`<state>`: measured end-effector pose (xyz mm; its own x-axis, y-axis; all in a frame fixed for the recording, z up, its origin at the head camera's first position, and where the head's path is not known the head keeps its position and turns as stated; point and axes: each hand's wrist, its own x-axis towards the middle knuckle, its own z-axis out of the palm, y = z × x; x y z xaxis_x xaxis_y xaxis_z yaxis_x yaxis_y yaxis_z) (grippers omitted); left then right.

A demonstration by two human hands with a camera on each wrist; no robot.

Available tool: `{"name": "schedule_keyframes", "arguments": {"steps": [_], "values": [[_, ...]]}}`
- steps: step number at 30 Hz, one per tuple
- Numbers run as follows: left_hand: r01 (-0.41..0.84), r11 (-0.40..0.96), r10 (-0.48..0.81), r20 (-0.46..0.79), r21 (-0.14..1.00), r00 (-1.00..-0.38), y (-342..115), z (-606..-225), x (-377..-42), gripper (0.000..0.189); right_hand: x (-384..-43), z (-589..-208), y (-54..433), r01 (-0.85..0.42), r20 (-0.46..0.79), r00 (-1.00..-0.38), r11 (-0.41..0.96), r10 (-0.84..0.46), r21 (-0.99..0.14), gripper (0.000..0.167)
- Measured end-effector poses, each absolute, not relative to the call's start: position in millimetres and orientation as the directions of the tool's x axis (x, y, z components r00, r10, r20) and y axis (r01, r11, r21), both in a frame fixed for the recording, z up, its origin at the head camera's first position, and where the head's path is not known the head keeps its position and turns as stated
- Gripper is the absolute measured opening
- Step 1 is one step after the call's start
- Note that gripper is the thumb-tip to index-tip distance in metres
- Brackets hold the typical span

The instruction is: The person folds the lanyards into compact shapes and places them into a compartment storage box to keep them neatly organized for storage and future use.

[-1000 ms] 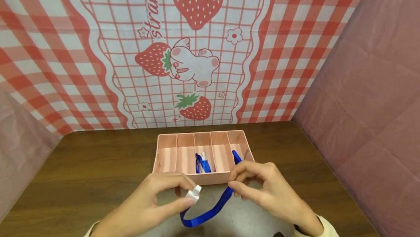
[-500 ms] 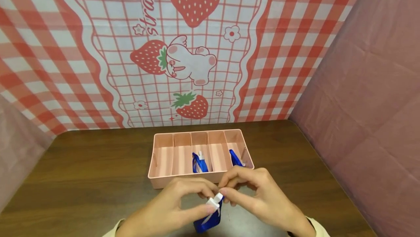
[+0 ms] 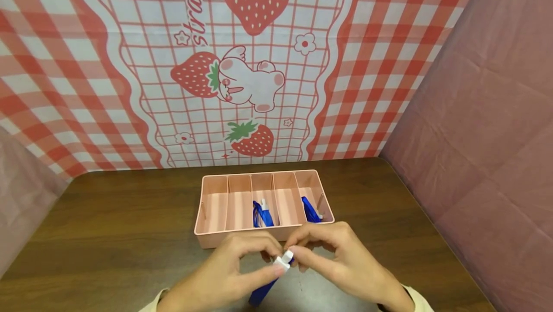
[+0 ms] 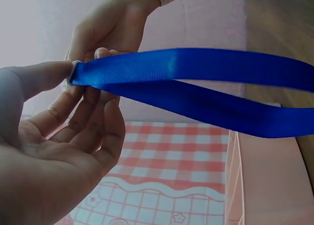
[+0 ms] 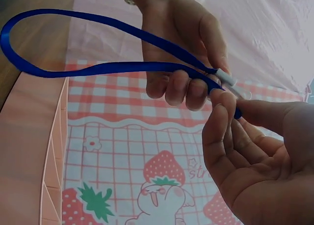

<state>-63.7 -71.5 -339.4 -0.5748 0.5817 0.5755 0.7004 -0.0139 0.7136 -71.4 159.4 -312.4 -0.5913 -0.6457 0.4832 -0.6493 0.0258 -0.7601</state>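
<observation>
Just in front of the tray, at the bottom of the head view, a blue lanyard [image 3: 261, 294] hangs from its white plastic clip [image 3: 282, 261]. My left hand [image 3: 224, 273] pinches the clip between thumb and fingers. Close beside it, my right hand [image 3: 341, 264] pinches the blue strap near the clip, the two hands' fingertips almost meeting. In the right wrist view the strap [image 5: 122, 67] forms a long loop, with one part running to the right fingertips. The left wrist view shows the strap [image 4: 211, 65] leaving the left thumb; the clip is mostly hidden there.
A pink tray [image 3: 242, 236] with several compartments stands behind the hands on the brown wooden table [image 3: 108, 235]. Its middle compartment holds a blue lanyard bundle [image 3: 262, 216]; another blue strap [image 3: 310, 210] lies in the rightmost one. A strawberry-print cloth [image 3: 142, 110] hangs behind.
My left hand has moved right with the clip, up to the right hand. The right hand has drawn its strap section to the clip, and the strap now hangs below.
</observation>
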Motion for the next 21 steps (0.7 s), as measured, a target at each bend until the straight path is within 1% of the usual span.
{"name": "schedule_keyframes", "arguments": {"steps": [3, 10, 12, 14, 18, 20, 21], "values": [[0.714, 0.001, 0.576, 0.584, 0.7, -0.573, -71.2, -340.2, -63.5, 0.006, -70.8, -313.9, 159.1, -0.665, 0.494, -0.592, 0.04, -0.637, -0.745, 0.026], [0.755, 0.05, 0.56, 0.608, 0.653, -0.563, -70.1, -340.6, -62.7, 0.007, -71.2, -318.3, 154.3, -0.768, 0.579, -0.522, 0.049, -0.626, -0.639, 0.022], [0.76, 0.069, 0.556, 0.608, 0.646, -0.567, -69.3, -340.4, -61.4, 0.007, -70.8, -318.1, 154.1, -0.773, 0.589, -0.527, 0.059, -0.612, -0.631, 0.022], [0.746, 0.09, 0.551, 0.591, 0.659, -0.589, -68.0, -340.3, -59.0, 0.013, -70.2, -317.4, 154.2, -0.768, 0.593, -0.543, 0.065, -0.595, -0.638, 0.023], [0.702, 0.158, 0.537, 0.536, 0.694, -0.651, -64.5, -340.9, -53.8, 0.036, -68.8, -316.2, 154.0, -0.759, 0.601, -0.575, 0.088, -0.555, -0.645, 0.023], [0.712, 0.217, 0.521, 0.538, 0.668, -0.663, -62.8, -342.0, -52.1, 0.043, -68.2, -316.1, 153.3, -0.763, 0.609, -0.581, 0.101, -0.539, -0.638, 0.024], [0.728, 0.252, 0.511, 0.552, 0.637, -0.659, -61.9, -342.6, -51.8, 0.043, -68.0, -316.2, 153.0, -0.768, 0.616, -0.581, 0.108, -0.533, -0.631, 0.024]]}}
